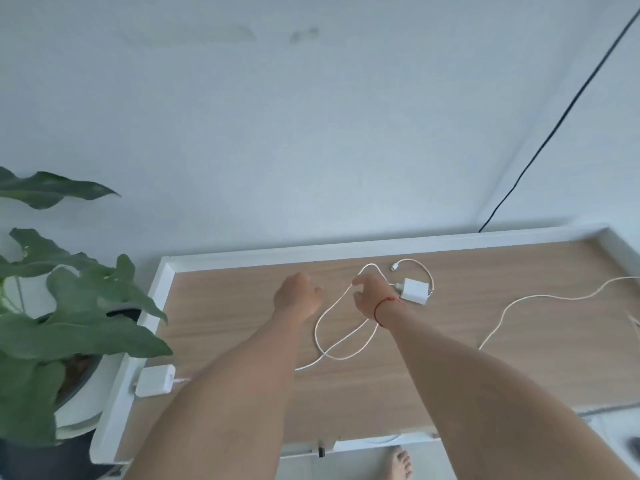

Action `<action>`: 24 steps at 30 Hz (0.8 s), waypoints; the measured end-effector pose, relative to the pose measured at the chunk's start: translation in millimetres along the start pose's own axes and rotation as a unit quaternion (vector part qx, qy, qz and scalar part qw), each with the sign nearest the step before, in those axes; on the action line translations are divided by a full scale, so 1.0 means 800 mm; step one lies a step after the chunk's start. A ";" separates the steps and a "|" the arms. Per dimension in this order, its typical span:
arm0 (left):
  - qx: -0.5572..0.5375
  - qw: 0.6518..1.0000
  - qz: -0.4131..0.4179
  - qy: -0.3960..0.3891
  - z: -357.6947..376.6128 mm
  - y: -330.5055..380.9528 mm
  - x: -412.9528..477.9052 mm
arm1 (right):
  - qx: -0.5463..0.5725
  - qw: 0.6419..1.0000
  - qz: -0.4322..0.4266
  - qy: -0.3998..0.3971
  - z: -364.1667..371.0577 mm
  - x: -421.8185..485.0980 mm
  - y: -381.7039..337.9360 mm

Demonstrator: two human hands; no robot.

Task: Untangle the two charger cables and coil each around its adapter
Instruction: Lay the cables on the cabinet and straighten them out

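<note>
Pinched in the right hand [369, 294], a white cable [323, 317] is being lifted off the table [242, 306] to free its loop, while the left hand [296, 294] is being held loosely curled, empty.

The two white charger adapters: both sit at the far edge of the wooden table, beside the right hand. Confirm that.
Not both. The head view shows only one white square adapter at the far edge beside the right hand. The other white adapter lies at the wooden table's left rim, next to the green potted plant.
</note>
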State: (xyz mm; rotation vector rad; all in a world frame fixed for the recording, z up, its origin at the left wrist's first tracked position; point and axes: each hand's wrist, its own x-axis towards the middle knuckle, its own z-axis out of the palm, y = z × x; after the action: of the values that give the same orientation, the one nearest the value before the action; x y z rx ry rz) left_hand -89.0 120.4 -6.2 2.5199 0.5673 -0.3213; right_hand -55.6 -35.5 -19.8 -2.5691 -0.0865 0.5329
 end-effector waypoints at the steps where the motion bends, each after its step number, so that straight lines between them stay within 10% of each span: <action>1: -0.009 1.000 0.005 -0.008 0.011 0.021 0.004 | 0.000 1.000 0.009 0.001 -0.015 0.006 0.017; 18: 0.023 0.995 -0.004 -0.093 0.150 0.157 0.074 | -0.120 0.989 -0.017 -0.088 -0.074 0.112 0.184; 24: -0.197 0.968 -0.076 -0.134 0.145 0.202 0.082 | 0.152 0.985 0.063 -0.054 -0.090 0.121 0.191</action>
State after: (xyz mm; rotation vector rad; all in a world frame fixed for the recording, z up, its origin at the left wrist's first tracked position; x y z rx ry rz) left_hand 30.1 -45.5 -52.0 2.0164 0.6446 -0.5400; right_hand 55.6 -186.4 -72.8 -2.2573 0.1117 0.6775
